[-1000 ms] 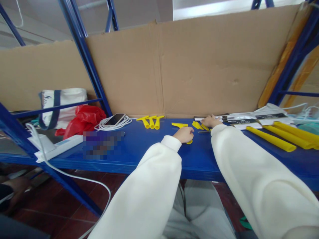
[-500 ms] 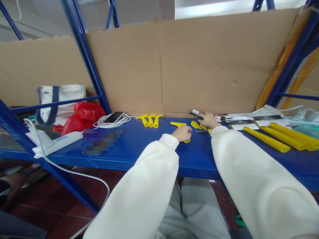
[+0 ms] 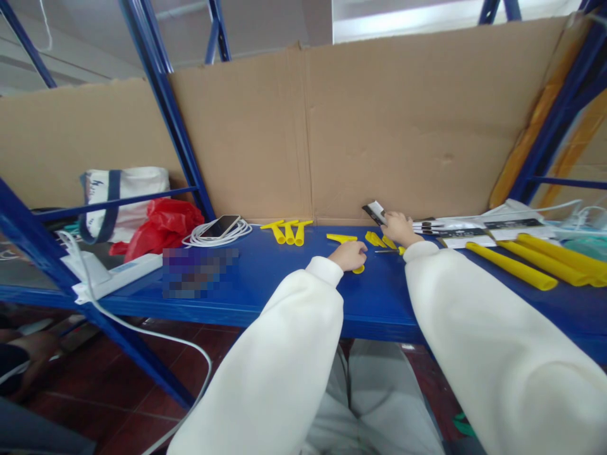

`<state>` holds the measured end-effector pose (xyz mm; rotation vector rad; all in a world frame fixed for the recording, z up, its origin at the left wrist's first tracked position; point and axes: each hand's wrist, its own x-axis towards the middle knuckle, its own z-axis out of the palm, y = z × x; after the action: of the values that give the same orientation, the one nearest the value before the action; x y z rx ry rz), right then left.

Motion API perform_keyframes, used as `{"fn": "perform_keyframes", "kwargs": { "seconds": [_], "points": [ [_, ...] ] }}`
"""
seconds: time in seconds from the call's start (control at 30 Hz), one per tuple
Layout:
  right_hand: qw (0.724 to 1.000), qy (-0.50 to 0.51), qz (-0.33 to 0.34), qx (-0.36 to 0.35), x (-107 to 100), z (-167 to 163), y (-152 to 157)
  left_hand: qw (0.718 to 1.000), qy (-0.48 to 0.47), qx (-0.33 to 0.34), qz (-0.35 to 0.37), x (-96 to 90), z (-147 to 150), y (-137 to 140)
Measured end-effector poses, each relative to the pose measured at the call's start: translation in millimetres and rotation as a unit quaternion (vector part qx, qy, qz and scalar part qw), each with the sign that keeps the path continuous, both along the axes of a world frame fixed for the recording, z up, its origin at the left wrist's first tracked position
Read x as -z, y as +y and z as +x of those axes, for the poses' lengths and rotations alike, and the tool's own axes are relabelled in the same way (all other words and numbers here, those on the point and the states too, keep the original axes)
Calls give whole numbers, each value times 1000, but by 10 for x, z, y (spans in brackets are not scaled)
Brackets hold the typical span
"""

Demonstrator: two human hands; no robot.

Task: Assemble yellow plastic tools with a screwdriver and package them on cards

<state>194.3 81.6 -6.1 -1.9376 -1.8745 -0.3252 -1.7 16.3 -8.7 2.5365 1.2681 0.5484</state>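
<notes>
My left hand [image 3: 349, 256] is closed over the stem of a yellow T-shaped handle [image 3: 341, 238] on the blue shelf; the bar shows behind the fingers and the round end below them. Farther right, my right hand [image 3: 401, 229] grips the end of a flat black-and-white packet [image 3: 375, 213], which is tilted up near the cardboard. Between the hands lie small yellow pieces [image 3: 374, 239] and a thin metal-shafted tool [image 3: 387, 251] with a yellow end, partly hidden by the right sleeve. Several yellow T-shaped handles [image 3: 287, 233] stand in a row to the left.
Long yellow tubes [image 3: 512, 266] and black-and-white packages [image 3: 467, 237] lie at the right. On the left are a phone [image 3: 220, 226] on a coiled white cable, a power strip [image 3: 118, 278], a red bag [image 3: 164, 226] and a blurred-out patch. A cardboard wall [image 3: 379, 126] closes the back.
The packet in my right hand has tipped to a steeper angle and shows more of its face. My left hand stays on the yellow handle. The view has shifted slightly.
</notes>
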Motion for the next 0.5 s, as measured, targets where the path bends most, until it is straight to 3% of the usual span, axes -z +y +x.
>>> {"fn": "perform_keyframes", "kwargs": {
  "seconds": [0.23,0.5],
  "points": [
    [994,26,101,-29,-90,-129,-333,999,-45,-14,-14,0,-17,46],
    [984,32,112,-136,-50,-232,-469,981,-162,-105,-5,20,-69,111]
  ]
}}
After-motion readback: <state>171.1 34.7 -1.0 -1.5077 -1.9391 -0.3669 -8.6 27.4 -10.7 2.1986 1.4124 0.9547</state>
